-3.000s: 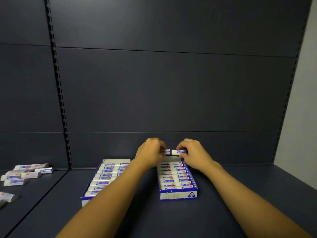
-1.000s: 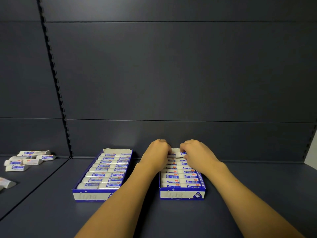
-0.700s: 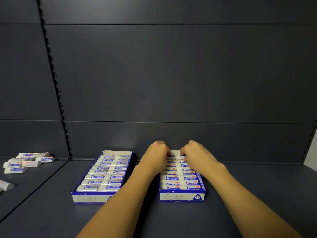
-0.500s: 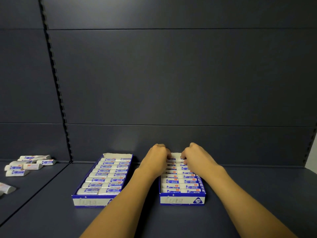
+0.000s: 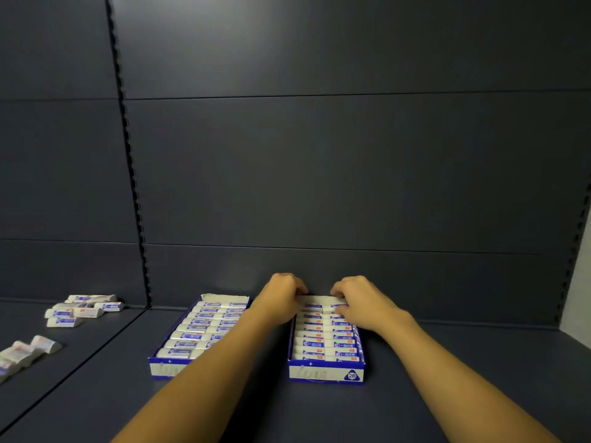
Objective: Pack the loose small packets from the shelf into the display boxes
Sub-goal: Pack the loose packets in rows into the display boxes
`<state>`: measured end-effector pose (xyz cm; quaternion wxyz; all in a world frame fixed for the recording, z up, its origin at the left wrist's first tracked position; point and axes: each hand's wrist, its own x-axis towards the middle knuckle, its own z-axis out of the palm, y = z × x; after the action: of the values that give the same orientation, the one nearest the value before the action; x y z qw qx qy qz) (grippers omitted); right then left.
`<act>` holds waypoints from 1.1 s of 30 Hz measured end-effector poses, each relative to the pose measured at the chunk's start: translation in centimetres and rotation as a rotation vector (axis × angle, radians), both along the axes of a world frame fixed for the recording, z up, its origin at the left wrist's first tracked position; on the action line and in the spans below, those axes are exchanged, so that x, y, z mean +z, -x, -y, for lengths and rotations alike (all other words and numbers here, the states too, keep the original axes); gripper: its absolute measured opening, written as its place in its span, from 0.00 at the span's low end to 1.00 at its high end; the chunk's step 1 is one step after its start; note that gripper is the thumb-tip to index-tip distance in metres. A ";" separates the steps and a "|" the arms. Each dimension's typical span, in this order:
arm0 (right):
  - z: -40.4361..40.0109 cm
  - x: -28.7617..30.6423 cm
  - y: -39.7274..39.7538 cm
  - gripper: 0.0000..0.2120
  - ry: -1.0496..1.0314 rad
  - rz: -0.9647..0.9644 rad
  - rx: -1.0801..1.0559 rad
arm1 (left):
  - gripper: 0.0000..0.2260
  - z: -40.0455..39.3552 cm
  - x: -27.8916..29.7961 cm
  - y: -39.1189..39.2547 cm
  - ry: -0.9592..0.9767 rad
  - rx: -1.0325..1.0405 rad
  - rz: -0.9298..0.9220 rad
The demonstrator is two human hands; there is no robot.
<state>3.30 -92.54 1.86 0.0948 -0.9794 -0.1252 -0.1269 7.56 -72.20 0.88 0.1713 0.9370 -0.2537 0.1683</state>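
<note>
At the far end of the right display box [image 5: 326, 374], both hands sat knuckles-up with fingers curled down onto the last row of packets [image 5: 321, 307]. The left hand [image 5: 281, 300] covered that row's left side, the right hand [image 5: 361, 302] its right; whether either actually pinched a packet I could not tell, since the fingertips were hidden. That blue-and-white cardboard tray was packed in two tidy columns of small white wrapped blocks with blue labels, its front wall low and printed. Just beside it, across a narrow strip of bare shelf [image 5: 447, 362] crossed by the left forearm, stood the left display box [image 5: 163, 369], also full, its back flap white and ragged. Open dark matte surface spread wide to the right and toward the front edge. Behind the hands rose a smooth dark back panel [image 5: 319, 171], close to the box ends. Well apart, past a seam on the neighbouring shelf, loose packets [image 5: 80, 310] lay scattered, with more [image 5: 25, 353] nearer the left edge.
</note>
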 end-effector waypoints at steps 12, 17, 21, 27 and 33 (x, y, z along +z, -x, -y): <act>-4.1 2.4 0.7 0.17 0.103 0.047 0.112 | 0.14 -8.7 3.2 3.8 -0.124 0.308 -0.037; -8.7 3.0 1.1 0.17 0.145 0.056 0.143 | 0.15 -14.1 3.4 6.5 -0.134 0.432 -0.056; -13.5 3.3 2.0 0.15 0.125 0.051 0.175 | 0.11 -18.3 3.9 9.2 -0.184 0.490 -0.056; -21.2 3.8 3.6 0.13 0.088 0.044 0.209 | 0.10 -24.8 4.4 12.7 -0.231 0.623 -0.070; -28.3 3.3 6.1 0.12 0.087 0.008 0.218 | 0.11 -30.8 3.9 15.5 -0.218 0.619 -0.081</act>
<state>-2.79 -64.20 5.15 0.0652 -0.9627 -0.2366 -0.1142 -7.95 -41.40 4.83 0.0208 0.9884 0.0335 0.1469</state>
